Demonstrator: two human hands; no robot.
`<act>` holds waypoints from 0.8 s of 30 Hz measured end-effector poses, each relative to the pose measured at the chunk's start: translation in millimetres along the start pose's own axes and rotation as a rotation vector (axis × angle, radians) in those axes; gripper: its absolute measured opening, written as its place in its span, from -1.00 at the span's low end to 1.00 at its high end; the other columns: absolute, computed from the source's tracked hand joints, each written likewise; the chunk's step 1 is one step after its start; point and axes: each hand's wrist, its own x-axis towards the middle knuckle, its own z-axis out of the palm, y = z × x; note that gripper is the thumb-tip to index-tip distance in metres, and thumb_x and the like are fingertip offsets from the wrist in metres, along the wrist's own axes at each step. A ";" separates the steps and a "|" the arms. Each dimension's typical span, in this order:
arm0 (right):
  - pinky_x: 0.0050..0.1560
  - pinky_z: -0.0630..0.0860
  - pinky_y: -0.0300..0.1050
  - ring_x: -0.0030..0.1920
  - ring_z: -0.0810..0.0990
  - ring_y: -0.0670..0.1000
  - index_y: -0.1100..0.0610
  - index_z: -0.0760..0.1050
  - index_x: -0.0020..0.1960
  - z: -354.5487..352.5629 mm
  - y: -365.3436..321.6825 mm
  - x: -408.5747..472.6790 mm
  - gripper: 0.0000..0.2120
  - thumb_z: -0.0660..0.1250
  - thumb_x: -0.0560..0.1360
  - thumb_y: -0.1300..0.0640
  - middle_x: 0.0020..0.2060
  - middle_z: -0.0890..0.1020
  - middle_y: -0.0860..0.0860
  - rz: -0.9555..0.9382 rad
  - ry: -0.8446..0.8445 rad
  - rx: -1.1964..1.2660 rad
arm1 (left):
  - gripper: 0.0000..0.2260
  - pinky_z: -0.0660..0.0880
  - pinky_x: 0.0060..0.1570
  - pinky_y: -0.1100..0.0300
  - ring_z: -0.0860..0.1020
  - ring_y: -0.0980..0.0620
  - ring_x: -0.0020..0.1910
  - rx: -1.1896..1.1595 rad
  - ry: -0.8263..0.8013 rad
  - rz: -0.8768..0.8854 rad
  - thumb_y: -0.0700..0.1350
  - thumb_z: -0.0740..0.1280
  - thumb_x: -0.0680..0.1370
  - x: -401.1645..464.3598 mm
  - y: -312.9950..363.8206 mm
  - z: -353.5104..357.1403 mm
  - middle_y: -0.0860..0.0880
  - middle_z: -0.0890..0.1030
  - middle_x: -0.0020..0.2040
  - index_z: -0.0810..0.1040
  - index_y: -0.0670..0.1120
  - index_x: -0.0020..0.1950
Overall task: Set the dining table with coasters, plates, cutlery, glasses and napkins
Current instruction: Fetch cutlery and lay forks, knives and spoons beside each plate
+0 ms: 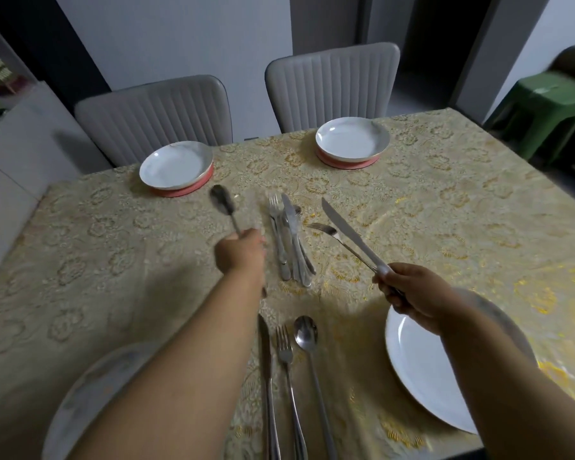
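The left grip (241,250) clamps a spoon (222,202) pointing at the far-left plate (175,166); the right grip (404,290) clamps a knife (342,227) and fork (326,230), angled toward the far-right plate (352,139).

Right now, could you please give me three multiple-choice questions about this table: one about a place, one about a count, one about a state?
1. Where does the loose pile of cutlery lie?
A. on a far plate
B. on the tablecloth mid-table
C. on a chair

2. How many plates sit on pink coasters?
A. two
B. one
C. four

3. What does the left hand hold?
A. nothing
B. a glass
C. a spoon

Answers: 1 B, the pile rests on the tablecloth between the settings. 2 A, the far left plate and far right plate each top one. 3 C, its fingers grip the spoon by the handle.
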 end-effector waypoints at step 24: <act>-0.21 0.33 -0.12 -0.13 0.50 0.13 0.29 0.58 0.05 -133.0 18.0 -86.4 -0.70 0.12 0.62 0.18 -0.21 0.58 0.13 -0.037 0.685 -0.405 | -0.76 0.21 -0.58 0.36 0.33 0.15 -0.61 -0.081 -0.531 -0.025 -0.11 0.23 0.63 -205.8 -23.3 118.9 -0.09 0.58 -0.36 0.58 -0.20 -0.13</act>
